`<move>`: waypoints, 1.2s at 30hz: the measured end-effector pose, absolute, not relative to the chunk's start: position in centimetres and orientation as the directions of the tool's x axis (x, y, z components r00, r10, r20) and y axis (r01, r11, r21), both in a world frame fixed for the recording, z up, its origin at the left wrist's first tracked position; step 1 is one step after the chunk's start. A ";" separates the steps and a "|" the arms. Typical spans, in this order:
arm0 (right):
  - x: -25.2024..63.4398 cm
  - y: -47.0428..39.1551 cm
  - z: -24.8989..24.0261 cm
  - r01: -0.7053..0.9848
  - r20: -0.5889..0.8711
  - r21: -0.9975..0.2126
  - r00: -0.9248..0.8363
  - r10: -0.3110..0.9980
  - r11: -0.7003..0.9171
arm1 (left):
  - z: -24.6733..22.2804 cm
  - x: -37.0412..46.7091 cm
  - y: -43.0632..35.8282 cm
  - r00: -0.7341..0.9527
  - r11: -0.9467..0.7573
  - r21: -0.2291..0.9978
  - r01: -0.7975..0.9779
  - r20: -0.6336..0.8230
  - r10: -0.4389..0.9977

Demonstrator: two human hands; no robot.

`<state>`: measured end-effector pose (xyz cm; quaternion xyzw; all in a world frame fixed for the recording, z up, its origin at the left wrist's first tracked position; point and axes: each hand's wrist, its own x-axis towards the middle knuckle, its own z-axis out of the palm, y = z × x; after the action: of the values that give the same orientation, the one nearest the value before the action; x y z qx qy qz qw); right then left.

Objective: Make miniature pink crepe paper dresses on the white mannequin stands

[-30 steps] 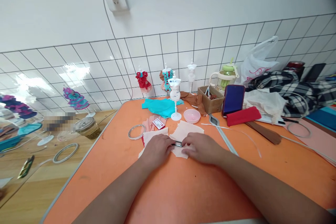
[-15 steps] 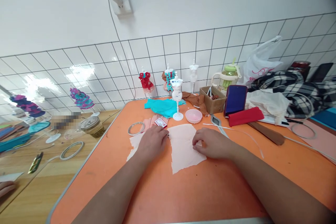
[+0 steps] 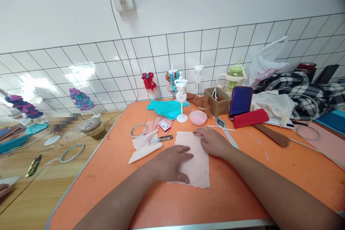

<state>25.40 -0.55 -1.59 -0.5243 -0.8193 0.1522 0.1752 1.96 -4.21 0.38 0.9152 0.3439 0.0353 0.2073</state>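
A pale pink piece of cloth (image 3: 195, 161) lies flat on the orange table. My left hand (image 3: 174, 163) rests on its left side with the fingers spread. At the cloth's upper right, my right hand (image 3: 212, 141) lies on the edge with its fingers apart. Small black thread snips (image 3: 165, 138) lie on a second pale cloth (image 3: 144, 147) to the left. Behind them are a red and white small box (image 3: 164, 125) and a roll of tape (image 3: 138, 130). A small white mannequin (image 3: 181, 95) stands beyond the cloth, beside a pink bowl (image 3: 198, 118).
Turquoise fabric (image 3: 165, 109), a cardboard box (image 3: 217, 102), a phone (image 3: 241, 102) and a red cloth roll (image 3: 251, 118) stand or lie at the back. A metal-coloured strip (image 3: 229, 136) runs behind my right hand. Another person's hand (image 3: 4, 188) shows at far left.
My left hand has left the snips, now lying on the left cloth, and moved right and nearer onto the pink cloth. The cloth has turned straighter and shifted nearer. My right hand has moved slightly up and left.
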 end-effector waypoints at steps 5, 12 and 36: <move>25.0 -0.1 -2.5 0.850 0.112 -0.389 -0.339 0.934 0.355 | 0.7 2.9 -4.9 0.809 -0.740 0.368 0.564 -0.066 0.584; 27.3 0.8 -1.7 0.387 -0.129 -0.921 -0.382 0.915 0.032 | 0.3 2.7 -5.0 0.829 -0.734 0.414 0.539 -0.106 0.549; 24.2 -1.7 -1.6 0.623 0.053 -0.484 -0.681 0.730 0.615 | 0.7 2.0 -3.0 0.537 -0.532 0.295 0.793 0.073 0.841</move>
<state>24.24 -1.72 -1.64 -0.3800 -0.8902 0.2190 0.1232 2.02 -2.97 0.73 0.8692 0.4699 0.1038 0.1138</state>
